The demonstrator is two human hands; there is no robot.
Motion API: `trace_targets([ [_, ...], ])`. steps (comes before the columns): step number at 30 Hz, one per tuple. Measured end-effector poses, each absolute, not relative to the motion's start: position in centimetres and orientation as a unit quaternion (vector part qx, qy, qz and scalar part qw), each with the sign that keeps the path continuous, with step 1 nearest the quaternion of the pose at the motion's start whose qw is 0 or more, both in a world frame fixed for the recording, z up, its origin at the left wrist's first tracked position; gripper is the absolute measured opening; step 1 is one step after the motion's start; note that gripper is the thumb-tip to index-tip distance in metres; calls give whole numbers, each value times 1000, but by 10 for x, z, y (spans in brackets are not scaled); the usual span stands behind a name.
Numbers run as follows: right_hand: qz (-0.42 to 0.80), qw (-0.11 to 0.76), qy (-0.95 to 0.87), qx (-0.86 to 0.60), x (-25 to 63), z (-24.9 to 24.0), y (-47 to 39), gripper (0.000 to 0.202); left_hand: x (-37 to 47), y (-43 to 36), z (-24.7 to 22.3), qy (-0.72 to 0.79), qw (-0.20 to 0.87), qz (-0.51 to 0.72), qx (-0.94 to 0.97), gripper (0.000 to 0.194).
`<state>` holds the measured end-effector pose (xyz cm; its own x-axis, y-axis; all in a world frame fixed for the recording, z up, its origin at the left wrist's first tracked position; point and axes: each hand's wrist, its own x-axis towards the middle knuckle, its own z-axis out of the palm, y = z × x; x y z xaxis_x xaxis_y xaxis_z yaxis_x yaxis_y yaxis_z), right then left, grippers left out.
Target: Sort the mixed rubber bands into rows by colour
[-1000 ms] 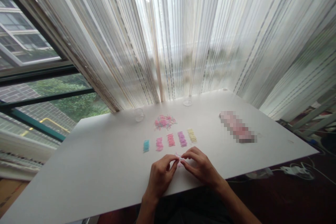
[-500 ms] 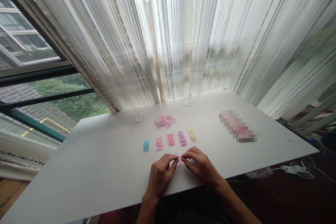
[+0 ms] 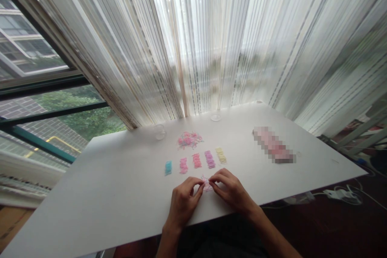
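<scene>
My left hand (image 3: 185, 198) and my right hand (image 3: 229, 187) meet near the front of the table, thumb and forefinger pinched on each. Between the fingertips seems to be a thin pale pink strand, too small to make out well. A loose little heap of pale pink strands (image 3: 207, 188) lies on the table just under them. Beyond the hands, several neat bundles stand in a row: a blue bundle (image 3: 168, 168), a pink bundle (image 3: 183, 165), a coral bundle (image 3: 197, 161), a purple bundle (image 3: 209, 159) and a yellow bundle (image 3: 221, 155).
Behind the row is a tangled pile of mixed pink and bluish strands (image 3: 189, 140). Clear round containers, one left (image 3: 160, 132) and one right (image 3: 215, 117), stand toward the back of the white table (image 3: 105, 193). A pixelated pink object (image 3: 273, 145) lies right. Sheer curtains hang behind.
Both hands stay nearly in place, still pinched together. The fingertips have shifted very slightly apart, and a little more of the pale pink heap shows between them.
</scene>
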<state>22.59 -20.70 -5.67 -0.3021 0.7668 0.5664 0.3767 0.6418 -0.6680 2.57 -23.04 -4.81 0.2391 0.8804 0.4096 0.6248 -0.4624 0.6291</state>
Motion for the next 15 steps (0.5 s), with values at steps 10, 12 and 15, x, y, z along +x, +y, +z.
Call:
trace_targets([
  [10,226,434,-783,-383,227,-56,-208,10,-34,-216,-39,575,62,372,726,21],
  [12,227,433,-783,-385,227,-56,-208,10,-40,-214,-38,598,47,353,718,21],
  [15,230,430,-783,-386,228,-56,-208,10,-41,-212,-39,614,47,346,708,21],
])
